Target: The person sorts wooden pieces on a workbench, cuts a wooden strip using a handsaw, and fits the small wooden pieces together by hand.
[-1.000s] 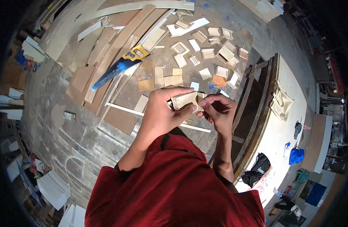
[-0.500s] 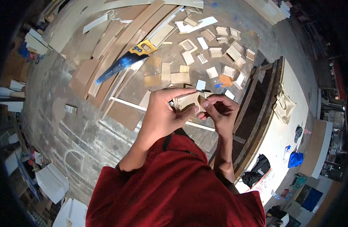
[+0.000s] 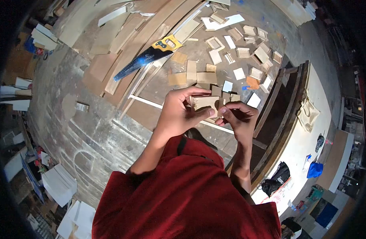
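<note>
A small light wooden piece (image 3: pixel 204 102) is held up in front of the body. My left hand (image 3: pixel 181 111) is closed on its left side, with the thumb across the front and the fingers along the top. At its right end, my right hand (image 3: pixel 238 115) pinches the edge between thumb and fingers. A dark narrow shape shows by the right fingertips, too small to name. Beyond the hands, small wooden frames (image 3: pixel 214 43) and flat wooden pieces (image 3: pixel 191 70) lie spread on the floor.
A saw (image 3: pixel 151 55) with a yellow handle rests on long boards (image 3: pixel 123 51) at the upper left. On the right stands a pale tabletop (image 3: pixel 298 139) bearing a cloth bag (image 3: pixel 308 113) and a black pouch (image 3: pixel 279 177). White panels (image 3: pixel 59 183) are stacked at the lower left.
The view has shifted, so the floor items appear farther right and lower. Both hands still hold the wooden piece, whose broad face now shows more fully.
</note>
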The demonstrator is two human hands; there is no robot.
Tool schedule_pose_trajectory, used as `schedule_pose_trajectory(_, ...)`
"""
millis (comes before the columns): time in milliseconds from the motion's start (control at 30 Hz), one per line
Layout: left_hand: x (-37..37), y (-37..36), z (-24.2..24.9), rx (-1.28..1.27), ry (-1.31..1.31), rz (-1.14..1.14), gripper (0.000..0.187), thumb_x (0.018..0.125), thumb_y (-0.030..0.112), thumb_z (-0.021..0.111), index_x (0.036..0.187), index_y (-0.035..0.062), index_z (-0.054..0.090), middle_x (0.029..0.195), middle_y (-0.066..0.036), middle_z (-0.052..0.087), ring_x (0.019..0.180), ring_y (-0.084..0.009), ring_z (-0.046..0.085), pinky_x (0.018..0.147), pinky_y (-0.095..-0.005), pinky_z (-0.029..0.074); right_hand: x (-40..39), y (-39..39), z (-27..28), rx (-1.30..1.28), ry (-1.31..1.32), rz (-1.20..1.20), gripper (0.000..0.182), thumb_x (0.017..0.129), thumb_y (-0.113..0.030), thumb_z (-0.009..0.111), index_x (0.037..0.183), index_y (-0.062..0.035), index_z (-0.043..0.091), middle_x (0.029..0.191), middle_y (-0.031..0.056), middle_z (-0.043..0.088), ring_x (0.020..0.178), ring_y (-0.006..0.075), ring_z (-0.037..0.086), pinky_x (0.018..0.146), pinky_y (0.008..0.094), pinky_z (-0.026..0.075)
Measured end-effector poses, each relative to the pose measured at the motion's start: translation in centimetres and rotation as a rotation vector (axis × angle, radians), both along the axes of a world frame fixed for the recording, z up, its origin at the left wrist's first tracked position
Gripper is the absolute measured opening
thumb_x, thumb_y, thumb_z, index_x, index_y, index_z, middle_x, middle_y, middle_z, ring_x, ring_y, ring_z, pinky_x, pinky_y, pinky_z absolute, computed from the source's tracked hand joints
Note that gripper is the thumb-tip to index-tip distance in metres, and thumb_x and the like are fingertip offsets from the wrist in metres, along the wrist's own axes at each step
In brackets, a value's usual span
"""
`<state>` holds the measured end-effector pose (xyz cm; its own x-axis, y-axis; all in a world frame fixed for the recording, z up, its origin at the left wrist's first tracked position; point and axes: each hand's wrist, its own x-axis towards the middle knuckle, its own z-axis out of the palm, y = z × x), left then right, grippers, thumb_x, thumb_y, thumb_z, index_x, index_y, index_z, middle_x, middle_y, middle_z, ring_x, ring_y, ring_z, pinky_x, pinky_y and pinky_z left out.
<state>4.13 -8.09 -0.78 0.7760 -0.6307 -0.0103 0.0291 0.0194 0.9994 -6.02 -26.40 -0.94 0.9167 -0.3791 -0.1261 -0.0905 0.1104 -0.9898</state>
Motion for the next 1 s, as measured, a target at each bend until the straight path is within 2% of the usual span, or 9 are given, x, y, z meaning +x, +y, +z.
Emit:
schedule_pose_trajectory(200,1.1,2.1,-6.2,-0.084,0.256,0.065,0.030,0.084,0.000,0.081,0.111,-0.0036,0.070,0.099,-0.006,0.074,0.090,-0.0072,0.066,0.080,-0.0242,0.054,1.9,2.7,-4.1,-0.013,0.119,0.015,0.011,0.091,-0.003,0.075,0.090,0.0073,0.072,0.078,0.0107,0.071,0.064,0.0173,0.072,0.052,0.0259,0.055)
schedule_pose_trajectory(267,1.1,3.1,-7.4,-0.030,0.283,0.118,0.028,0.083,0.004,0.082,0.106,-0.0046,0.070,0.090,-0.005,0.074,0.080,-0.0069,0.065,0.071,-0.0233,0.053,2.2,3.4,-5.9,0.017,0.184,0.048,0.013,0.093,-0.003,0.072,0.095,0.0094,0.070,0.077,0.0125,0.071,0.063,0.0217,0.072,0.053,0.0295,0.058)
schedule_pose_trajectory(333,1.3,3.8,-8.7,0.022,0.238,0.146,0.029,0.082,0.005,0.083,0.106,-0.0042,0.070,0.091,-0.006,0.074,0.081,-0.0081,0.066,0.072,-0.0253,0.054,2.6,4.3,-6.1,0.041,0.195,0.042,0.014,0.093,-0.005,0.074,0.091,0.0081,0.071,0.077,0.0106,0.071,0.063,0.0185,0.072,0.053,0.0278,0.057)
schedule_pose_trajectory(467,1.3,4.2,-10.5,-0.012,0.427,0.201,0.029,0.080,0.010,0.086,0.103,-0.0021,0.073,0.091,-0.006,0.075,0.080,-0.0085,0.066,0.072,-0.0269,0.054,3.0,4.7,-7.8,0.074,0.186,0.086,0.016,0.093,-0.007,0.074,0.091,0.0079,0.071,0.076,0.0112,0.071,0.061,0.0194,0.071,0.053,0.0289,0.057)
schedule_pose_trajectory(633,1.4,5.3,-13.2,0.206,0.381,0.146,0.031,0.080,0.007,0.083,0.108,-0.0022,0.073,0.090,-0.005,0.074,0.080,-0.0088,0.066,0.072,-0.0280,0.055,3.1,4.6,-10.3,0.077,0.270,0.137,0.022,0.093,-0.012,0.075,0.092,0.0088,0.070,0.077,0.0128,0.070,0.060,0.0210,0.072,0.052,0.0301,0.058)
schedule_pose_trajectory(833,0.1,6.1,-16.7,-0.006,0.400,0.099,0.027,0.081,0.002,0.078,0.107,-0.0009,0.073,0.089,-0.006,0.075,0.082,-0.0099,0.067,0.076,-0.0280,0.055,0.8,4.6,-14.4,0.072,0.376,0.163,0.023,0.095,-0.011,0.072,0.092,0.0116,0.069,0.077,0.0160,0.071,0.062,0.0202,0.071,0.054,0.0311,0.057)
schedule_pose_trajectory(900,0.8,6.5,-16.3,0.293,0.304,0.043,0.028,0.080,0.001,0.077,0.107,-0.0020,0.072,0.094,-0.008,0.076,0.086,-0.0126,0.069,0.080,-0.0290,0.055,-0.6,4.7,-15.4,0.112,0.331,0.098,0.022,0.096,-0.010,0.070,0.093,0.0116,0.067,0.076,0.0156,0.070,0.062,0.0211,0.071,0.053,0.0314,0.058)
schedule_pose_trajectory(933,1.3,6.7,-17.2,0.295,0.304,0.029,0.028,0.080,0.001,0.077,0.107,-0.0020,0.072,0.094,-0.008,0.076,0.086,-0.0126,0.069,0.080,-0.0290,0.055,-1.1,4.7,-15.3,0.145,0.280,0.043,0.022,0.097,-0.010,0.068,0.094,0.0116,0.066,0.076,0.0152,0.069,0.062,0.0219,0.072,0.052,0.0316,0.059)
schedule_pose_trajectory(1000,2.7,7.6,-20.6,0.353,0.152,0.331,0.030,0.079,0.002,0.078,0.109,-0.0020,0.071,0.096,-0.011,0.076,0.087,-0.0159,0.071,0.081,-0.0307,0.056,-2.7,4.3,-14.8,0.212,0.198,-0.021,0.022,0.098,-0.010,0.066,0.093,0.0107,0.064,0.077,0.0151,0.069,0.060,0.0220,0.071,0.053,0.0322,0.059)
